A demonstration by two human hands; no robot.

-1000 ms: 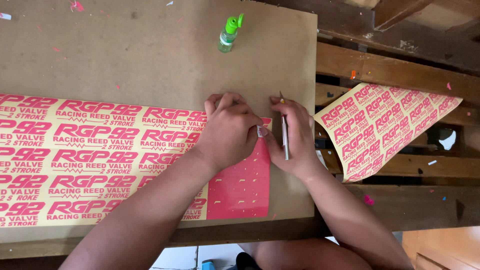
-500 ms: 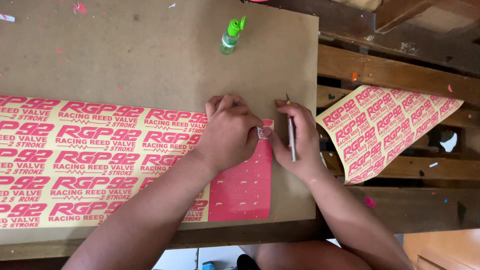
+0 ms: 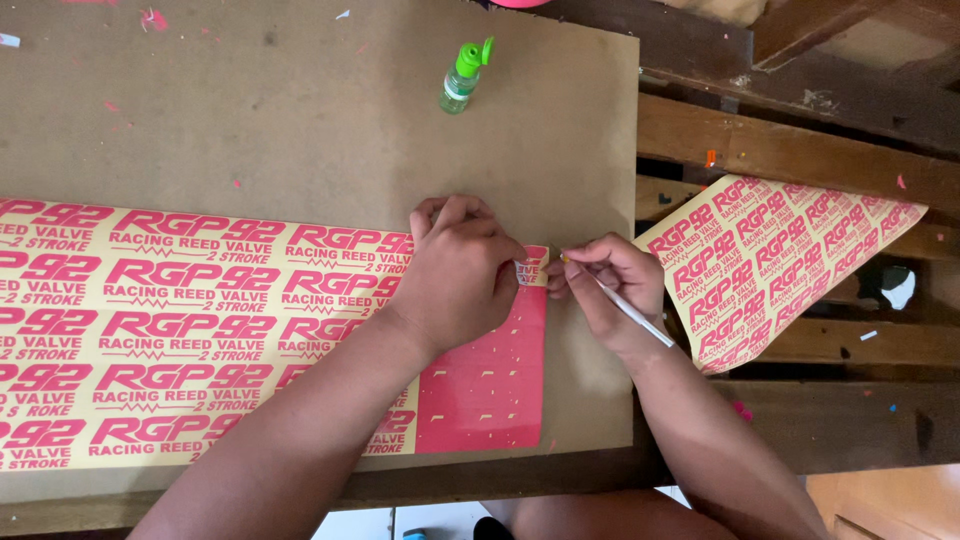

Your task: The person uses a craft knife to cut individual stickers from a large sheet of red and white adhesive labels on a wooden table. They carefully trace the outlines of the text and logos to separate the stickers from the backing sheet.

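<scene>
A long yellow sticker sheet (image 3: 190, 330) with rows of pink lettering lies across a brown board (image 3: 300, 120). Its right end is a solid pink panel (image 3: 485, 370) where the lettering has not been weeded out. My left hand (image 3: 455, 270) presses down on the sheet at the top of that panel, fingers curled, pinching a small strip at the sheet's top right corner. My right hand (image 3: 605, 285) holds a thin silver craft knife (image 3: 630, 312) like a pen, its tip pointing left at the same corner, right beside my left thumb.
A small clear bottle with a green flip cap (image 3: 463, 78) lies at the board's far edge. A second printed sticker sheet (image 3: 780, 260) rests curled on the dark wooden slats (image 3: 800, 150) to the right. Pink scraps dot the board and the slats.
My right hand has turned the knife from pointing away along the board to pointing left, and brought its tip to the sheet's corner. My left hand has stayed put.
</scene>
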